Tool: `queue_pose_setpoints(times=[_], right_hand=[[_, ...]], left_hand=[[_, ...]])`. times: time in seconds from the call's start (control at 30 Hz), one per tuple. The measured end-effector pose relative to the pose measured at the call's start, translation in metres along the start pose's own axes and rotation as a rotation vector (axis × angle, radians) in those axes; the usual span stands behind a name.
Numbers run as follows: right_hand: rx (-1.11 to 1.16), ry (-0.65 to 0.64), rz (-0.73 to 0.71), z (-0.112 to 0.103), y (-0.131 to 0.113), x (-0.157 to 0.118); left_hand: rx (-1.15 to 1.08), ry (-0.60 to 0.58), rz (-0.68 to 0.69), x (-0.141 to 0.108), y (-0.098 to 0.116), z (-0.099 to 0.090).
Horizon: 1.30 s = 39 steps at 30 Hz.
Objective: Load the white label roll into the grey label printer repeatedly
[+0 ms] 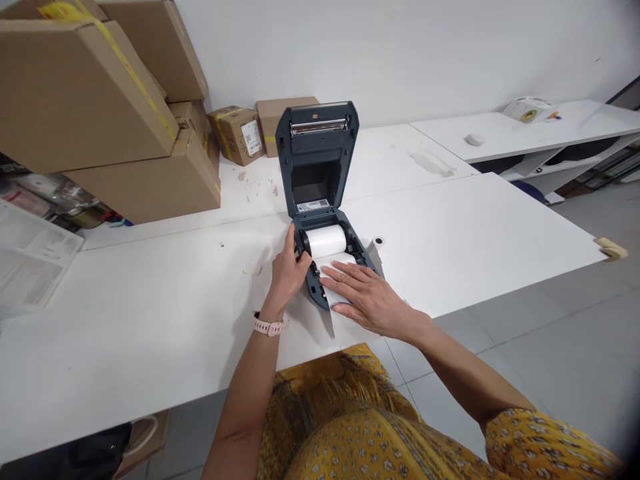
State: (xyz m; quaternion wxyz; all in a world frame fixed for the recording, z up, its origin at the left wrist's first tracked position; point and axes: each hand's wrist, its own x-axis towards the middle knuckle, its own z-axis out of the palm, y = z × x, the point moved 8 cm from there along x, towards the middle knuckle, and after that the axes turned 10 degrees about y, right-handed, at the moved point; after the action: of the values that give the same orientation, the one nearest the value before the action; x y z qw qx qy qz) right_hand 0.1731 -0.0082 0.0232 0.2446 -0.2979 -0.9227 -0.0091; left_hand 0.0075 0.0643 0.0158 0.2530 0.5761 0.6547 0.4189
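A dark grey label printer (320,160) stands on the white table with its lid tilted up and back. Inside it lies a roll of white label paper (326,241), and a strip from it runs forward over the front edge and hangs down. My left hand (290,269) grips the left side of the printer body, thumb over the rim by the roll. Flat on the paper strip rests my right hand (361,293), its fingers stretched out toward the left. The palm hides much of the strip and the printer's front right part.
Cardboard boxes (75,100) are stacked at the back left. Smaller taped boxes (239,135) sit behind the printer. A small white roll (379,243) lies just right of it. The white table (475,247) ends at a right corner with a wooden piece (611,249).
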Motion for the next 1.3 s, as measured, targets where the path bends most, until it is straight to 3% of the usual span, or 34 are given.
queue_pose_setpoints(times=[0.73,0.83,0.9,0.97,1.07,1.1,1.2,1.3], right_hand=[[0.061,0.022,0.023,0.003,0.003,-0.003],[0.114,0.038,0.013,-0.008,0.004,-0.002],[0.220,0.115,-0.001,-0.030,0.011,0.006],[0.307,0.285,0.032,-0.065,0.032,0.023],[0.281,0.616,0.174,-0.117,0.085,0.064],[0.280,0.666,0.210,-0.127,0.103,0.083],[0.398,0.647,0.261,-0.130,0.149,0.150],[0.567,0.515,0.311,-0.116,0.177,0.200]], left_hand=[[-0.184,0.044,-0.035,-0.004,-0.022,0.010],[-0.209,0.020,-0.054,-0.018,-0.018,0.014],[-0.202,0.020,-0.045,-0.037,-0.012,0.016],[-0.138,0.041,0.035,-0.061,-0.002,0.018],[0.073,0.100,0.270,-0.098,0.021,0.023],[0.148,0.109,0.355,-0.110,0.029,0.026],[0.313,0.107,0.547,-0.138,0.044,0.037],[0.422,0.094,0.644,-0.150,0.049,0.040]])
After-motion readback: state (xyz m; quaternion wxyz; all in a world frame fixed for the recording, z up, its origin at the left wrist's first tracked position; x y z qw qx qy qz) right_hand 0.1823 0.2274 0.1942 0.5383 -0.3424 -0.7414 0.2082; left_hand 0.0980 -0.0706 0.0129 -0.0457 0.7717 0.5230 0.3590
